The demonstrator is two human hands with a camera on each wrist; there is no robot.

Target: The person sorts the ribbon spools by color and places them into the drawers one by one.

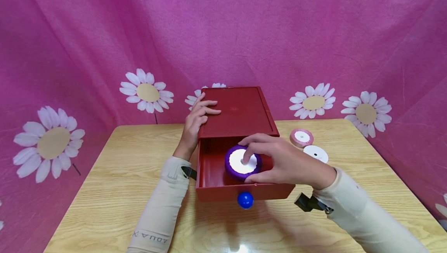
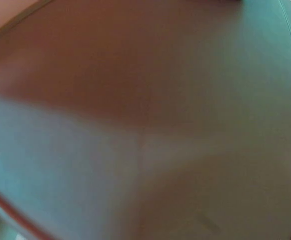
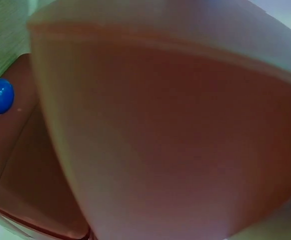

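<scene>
A red box stands on the table with its front drawer pulled out. My left hand rests on the box's left top edge, fingers stretched over the lid. Inside the drawer, my right hand grips a purple ribbon spool with a white face, fingers at its hub and far rim and the thumb by the near rim. A blue knob sits on the drawer front; the right wrist view shows this knob too. Blurred close surfaces fill most of both wrist views.
Right of the box lie a pink ribbon spool and a white-faced spool, partly behind my right hand. The wooden table ends at a pink curtain with daisies.
</scene>
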